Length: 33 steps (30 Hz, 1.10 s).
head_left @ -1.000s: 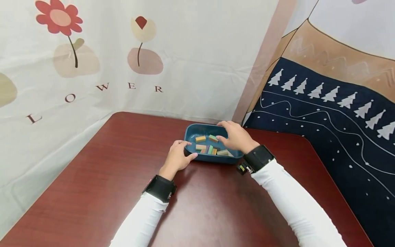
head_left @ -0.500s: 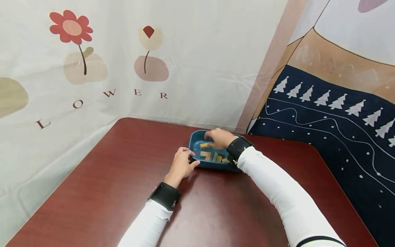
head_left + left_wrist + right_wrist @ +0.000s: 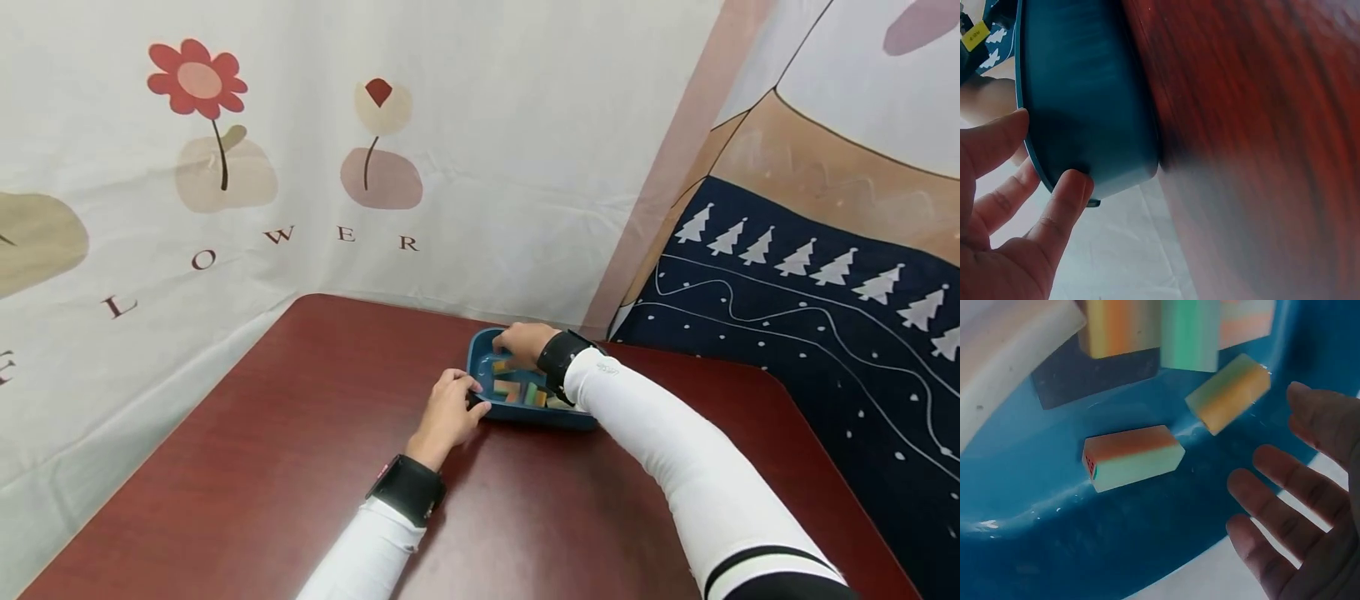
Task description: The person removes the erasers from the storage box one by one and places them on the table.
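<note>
A blue rectangular plastic tub stands near the table's far edge, holding several small striped blocks. My left hand grips its near-left corner; in the left wrist view the thumb presses the outer wall and other fingertips lie at the rim. Over the tub's inside hovers my right hand, fingers spread and apart from the blocks. Closest to those fingers in the right wrist view are a yellow-green block and an orange-and-pale-green block with small red marks on its end.
More blocks crowd together, among them a green-striped one, a dark flat piece and a long pale piece. The reddish-brown table meets a white flower-print cloth behind and a dark blue tree-print cloth at right.
My right hand has moved left from the tub's right side to above its inside. The left hand stays at the near-left corner. The head view has shifted slightly.
</note>
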Tool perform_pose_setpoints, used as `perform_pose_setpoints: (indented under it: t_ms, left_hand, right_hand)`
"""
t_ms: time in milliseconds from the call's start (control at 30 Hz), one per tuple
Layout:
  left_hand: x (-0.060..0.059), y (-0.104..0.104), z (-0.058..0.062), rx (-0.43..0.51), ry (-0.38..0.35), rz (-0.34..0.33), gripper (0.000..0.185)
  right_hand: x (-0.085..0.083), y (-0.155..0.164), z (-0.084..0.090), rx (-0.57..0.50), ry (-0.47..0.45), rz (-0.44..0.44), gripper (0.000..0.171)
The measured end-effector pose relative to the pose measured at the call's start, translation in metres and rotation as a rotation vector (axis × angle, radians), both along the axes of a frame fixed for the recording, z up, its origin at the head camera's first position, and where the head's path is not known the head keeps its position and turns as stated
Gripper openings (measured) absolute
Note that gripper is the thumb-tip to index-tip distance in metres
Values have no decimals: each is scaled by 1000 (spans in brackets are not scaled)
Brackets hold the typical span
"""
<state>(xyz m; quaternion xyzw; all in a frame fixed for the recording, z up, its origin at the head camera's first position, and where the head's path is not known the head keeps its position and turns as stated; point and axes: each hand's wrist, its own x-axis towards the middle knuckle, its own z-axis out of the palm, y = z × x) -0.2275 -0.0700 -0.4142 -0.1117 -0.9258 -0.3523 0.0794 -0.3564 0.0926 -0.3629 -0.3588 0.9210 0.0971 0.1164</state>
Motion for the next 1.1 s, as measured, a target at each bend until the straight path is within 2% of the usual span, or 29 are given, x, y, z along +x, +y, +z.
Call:
perform_pose_setpoints:
  t_ms: [267, 533, 733, 900, 1100]
  left_hand:
    - [3, 0, -3, 2, 8, -11, 20]
    - [1, -1, -2, 8, 30, -5, 21]
    - [0, -1, 0, 9, 24, -9, 21]
    - [0, 0, 0, 10, 7, -11, 22]
    - [1, -1, -1, 10, 21, -8, 21]
  right_hand:
    - [-4, -9, -16, 80, 7, 66, 32]
    - [-11, -11, -22, 120, 30, 141, 34]
    - [-13, -13, -28, 102, 38, 183, 32]
    - [-12, -14, -32, 71, 87, 227, 27]
    - [-12, -16, -34, 52, 93, 213, 24]
